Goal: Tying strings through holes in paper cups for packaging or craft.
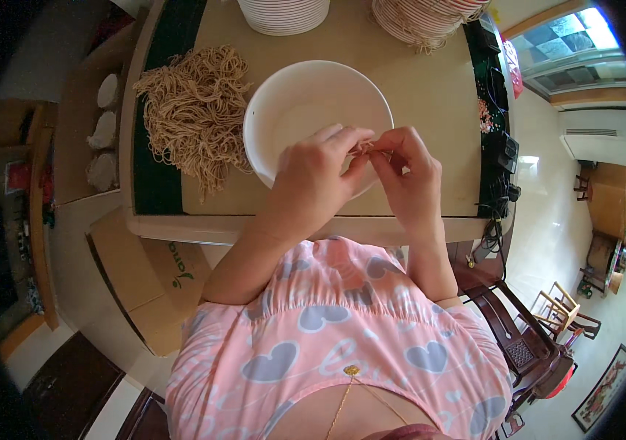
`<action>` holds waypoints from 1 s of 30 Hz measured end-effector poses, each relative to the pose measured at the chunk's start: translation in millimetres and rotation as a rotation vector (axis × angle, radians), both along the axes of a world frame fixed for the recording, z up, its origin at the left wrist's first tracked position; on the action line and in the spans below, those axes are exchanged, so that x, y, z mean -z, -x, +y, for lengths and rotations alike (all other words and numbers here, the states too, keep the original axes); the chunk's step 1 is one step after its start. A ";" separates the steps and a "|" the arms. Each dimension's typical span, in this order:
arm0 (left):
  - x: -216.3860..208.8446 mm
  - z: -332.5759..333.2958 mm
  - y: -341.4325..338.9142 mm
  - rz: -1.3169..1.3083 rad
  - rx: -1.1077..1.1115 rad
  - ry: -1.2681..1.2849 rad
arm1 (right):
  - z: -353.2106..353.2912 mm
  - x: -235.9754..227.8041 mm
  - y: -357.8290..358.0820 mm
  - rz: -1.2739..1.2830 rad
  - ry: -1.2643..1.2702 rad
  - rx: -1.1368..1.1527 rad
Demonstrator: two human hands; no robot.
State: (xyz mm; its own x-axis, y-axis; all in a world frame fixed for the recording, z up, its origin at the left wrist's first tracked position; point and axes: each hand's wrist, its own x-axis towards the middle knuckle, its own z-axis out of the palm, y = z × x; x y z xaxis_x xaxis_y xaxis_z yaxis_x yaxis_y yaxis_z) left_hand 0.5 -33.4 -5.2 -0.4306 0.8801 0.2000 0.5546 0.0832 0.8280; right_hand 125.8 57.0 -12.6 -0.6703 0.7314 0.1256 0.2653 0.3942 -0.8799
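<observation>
A small pinch of tan noodle strands [363, 149] sits between the fingertips of both hands, just above the near rim of a white bowl [306, 103]. The left hand [318, 176] has its fingers closed on the strands from the left, and the right hand [406, 170] pinches them from the right, so the 2 hands touch at the fingertips. The bowl stands on a tan table [430, 103]. To the left of the bowl lies a loose heap of noodles [194, 110], touching its side. At the table's far edge stand 2 stacks of white bowls [284, 15].
</observation>
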 end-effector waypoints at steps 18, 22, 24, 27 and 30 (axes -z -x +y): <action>1.4 -1.2 1.3 0.019 -0.056 0.030 | 0.7 -1.8 1.4 -0.011 -0.063 0.002; -0.8 -2.1 2.4 0.008 -0.048 0.065 | 4.2 -6.5 1.4 -0.071 -0.147 -0.083; 2.1 -2.5 3.4 -0.005 -0.066 -0.004 | 4.5 -8.0 1.7 -0.103 -0.198 -0.127; -2.3 -4.4 5.6 -0.053 -0.085 0.051 | 4.2 -5.2 1.0 -0.114 -0.179 -0.107; -2.0 -5.8 6.8 -0.059 -0.086 0.074 | 3.8 -4.7 1.1 -0.116 -0.188 -0.100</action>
State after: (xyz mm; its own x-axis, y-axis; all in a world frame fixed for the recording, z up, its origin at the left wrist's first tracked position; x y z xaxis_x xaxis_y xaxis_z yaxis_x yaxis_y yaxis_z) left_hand -6.3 -39.3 -3.2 -0.5138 0.8511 0.1078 0.4931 0.1902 0.8489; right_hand 124.7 60.8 -7.8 -0.7560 0.6316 0.1718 0.3114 0.5779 -0.7544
